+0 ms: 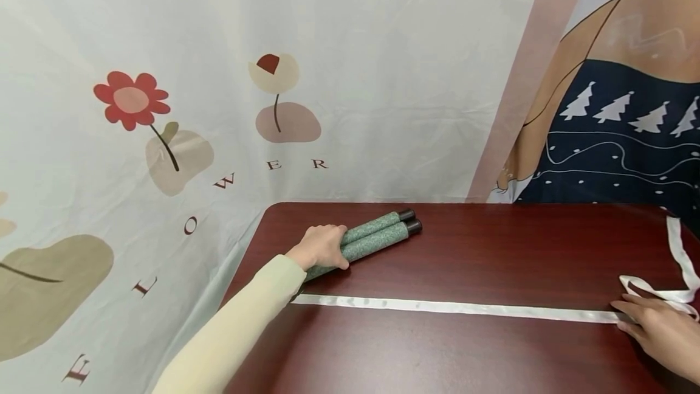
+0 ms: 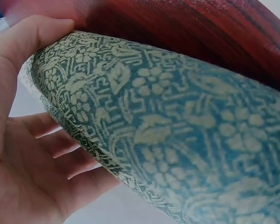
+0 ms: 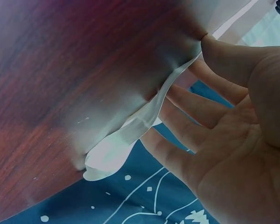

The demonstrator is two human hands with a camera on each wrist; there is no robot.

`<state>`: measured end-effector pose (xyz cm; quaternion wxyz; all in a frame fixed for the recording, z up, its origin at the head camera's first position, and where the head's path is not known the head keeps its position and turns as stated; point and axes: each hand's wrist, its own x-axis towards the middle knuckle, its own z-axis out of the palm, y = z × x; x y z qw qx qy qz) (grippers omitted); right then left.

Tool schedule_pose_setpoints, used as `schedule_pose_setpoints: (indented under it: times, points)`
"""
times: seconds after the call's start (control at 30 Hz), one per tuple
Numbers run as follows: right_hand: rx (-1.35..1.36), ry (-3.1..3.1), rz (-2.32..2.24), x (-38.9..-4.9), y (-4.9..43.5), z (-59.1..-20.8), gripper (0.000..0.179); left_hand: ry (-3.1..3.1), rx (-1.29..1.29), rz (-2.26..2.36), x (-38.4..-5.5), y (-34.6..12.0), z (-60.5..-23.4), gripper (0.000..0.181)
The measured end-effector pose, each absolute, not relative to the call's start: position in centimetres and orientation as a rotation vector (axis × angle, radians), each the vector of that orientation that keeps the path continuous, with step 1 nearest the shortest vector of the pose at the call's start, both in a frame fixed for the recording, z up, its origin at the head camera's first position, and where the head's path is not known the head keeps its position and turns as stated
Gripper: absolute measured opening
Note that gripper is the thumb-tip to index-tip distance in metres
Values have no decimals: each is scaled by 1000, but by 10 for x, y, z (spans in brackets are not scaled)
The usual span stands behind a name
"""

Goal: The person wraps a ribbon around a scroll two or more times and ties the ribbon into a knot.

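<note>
My left hand [image 1: 321,247] grips a rolled scroll [image 1: 377,243], two green patterned rolls side by side with dark end knobs. In the left wrist view the thumb lies over one side of the flower-patterned scroll [image 2: 168,116] and the fingers reach round the other. A long white ribbon [image 1: 465,307] stretches flat across the table from near the scroll to my right hand [image 1: 658,330]. In the right wrist view the fingers are fairly straight, with thumb and fingertips touching the table at the ribbon [image 3: 144,116]. Past that hand the ribbon lies in loose loops.
The dark red wooden table [image 1: 492,248] has its far edge against a pale printed curtain [image 1: 394,78] with flowers and letters. The ribbon's loose end lies near the table's right edge.
</note>
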<state>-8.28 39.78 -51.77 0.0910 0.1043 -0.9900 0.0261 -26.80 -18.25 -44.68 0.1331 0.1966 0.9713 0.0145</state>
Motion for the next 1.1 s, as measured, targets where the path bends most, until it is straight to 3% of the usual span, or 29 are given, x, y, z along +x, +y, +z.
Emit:
schedule_pose_setpoints:
  times: [0.2, 0.43, 0.6, 0.8, 1.1]
  points:
    - [271, -3086, 31, -85, 392, -510, 34, 2846, 614, -12, -265, -186, -446, 85]
    - [253, -3076, 24, -84, 392, -513, 34, 3005, 703, -74, -262, -191, -442, 66]
    - [238, -3091, 7, -82, 392, -513, 36, 3102, 723, -32, -261, -188, -428, 72]
    - [229, -3105, 11, -81, 392, -510, 36, 3156, 581, 143, -254, -179, -413, 78]
    - [220, -3121, -12, -82, 391, -511, 36, 3168, 332, 490, -231, -156, -394, 59]
